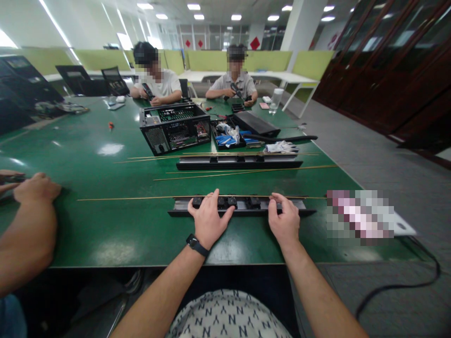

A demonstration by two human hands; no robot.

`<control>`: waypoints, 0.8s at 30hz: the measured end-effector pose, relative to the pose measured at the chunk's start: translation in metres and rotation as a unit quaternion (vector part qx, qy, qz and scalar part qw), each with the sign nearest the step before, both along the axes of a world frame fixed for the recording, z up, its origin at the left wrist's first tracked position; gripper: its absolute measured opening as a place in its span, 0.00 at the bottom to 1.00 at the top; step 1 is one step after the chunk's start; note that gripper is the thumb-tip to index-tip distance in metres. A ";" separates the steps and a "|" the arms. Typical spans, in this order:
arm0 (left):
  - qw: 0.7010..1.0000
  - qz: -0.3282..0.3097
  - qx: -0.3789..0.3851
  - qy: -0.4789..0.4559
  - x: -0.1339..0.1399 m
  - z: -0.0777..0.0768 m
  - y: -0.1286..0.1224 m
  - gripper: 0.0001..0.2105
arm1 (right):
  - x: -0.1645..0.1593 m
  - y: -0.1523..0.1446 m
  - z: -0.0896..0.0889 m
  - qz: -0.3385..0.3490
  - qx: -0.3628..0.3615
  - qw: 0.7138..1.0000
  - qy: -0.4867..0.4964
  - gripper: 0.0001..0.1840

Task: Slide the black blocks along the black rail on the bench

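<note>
A long grey and black channel-shaped rail (243, 213) lies across the green table in front of me, with several black blocks (253, 203) seated along it. One long thin brass-coloured rod (130, 199) runs over its far side and extends well past the left end. My left hand (208, 218), wearing a dark watch, rests on the rail and blocks with its fingers spread. Toward the rail's right part, my right hand (286, 219) is closed in a pinch at the rod, thumb and forefinger together; the fingertips partly hide it.
Farther back lie a second rail (239, 165) and loose rods (211, 175). Behind them are an opened computer case (176, 131), a box of blue-and-white gloves (228, 136) and a glass (275, 102). Two people sit opposite; another person's arm (30, 216) is at left.
</note>
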State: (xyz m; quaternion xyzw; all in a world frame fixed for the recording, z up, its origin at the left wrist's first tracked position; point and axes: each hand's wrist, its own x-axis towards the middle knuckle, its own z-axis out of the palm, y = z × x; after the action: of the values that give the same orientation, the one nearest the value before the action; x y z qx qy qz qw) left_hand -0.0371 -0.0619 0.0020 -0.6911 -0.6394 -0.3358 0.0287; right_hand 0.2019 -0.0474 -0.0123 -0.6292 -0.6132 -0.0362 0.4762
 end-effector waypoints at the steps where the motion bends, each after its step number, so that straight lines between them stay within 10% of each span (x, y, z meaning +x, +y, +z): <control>1: 1.000 0.000 0.000 -0.001 0.000 0.000 0.000 0.31 | 0.000 0.000 0.000 0.000 0.002 1.000 0.000 0.17; 24: 1.000 0.005 -0.001 0.016 0.001 -0.001 0.001 0.32 | -0.011 -0.001 -0.003 0.065 0.004 0.995 -0.077 0.16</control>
State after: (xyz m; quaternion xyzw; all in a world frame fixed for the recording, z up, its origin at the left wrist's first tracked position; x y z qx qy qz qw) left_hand -0.0366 -0.0610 0.0010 -0.6933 -0.6428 -0.3233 0.0401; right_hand 0.1909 -0.0482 -0.0151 -0.5810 -0.6876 -0.0558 0.4318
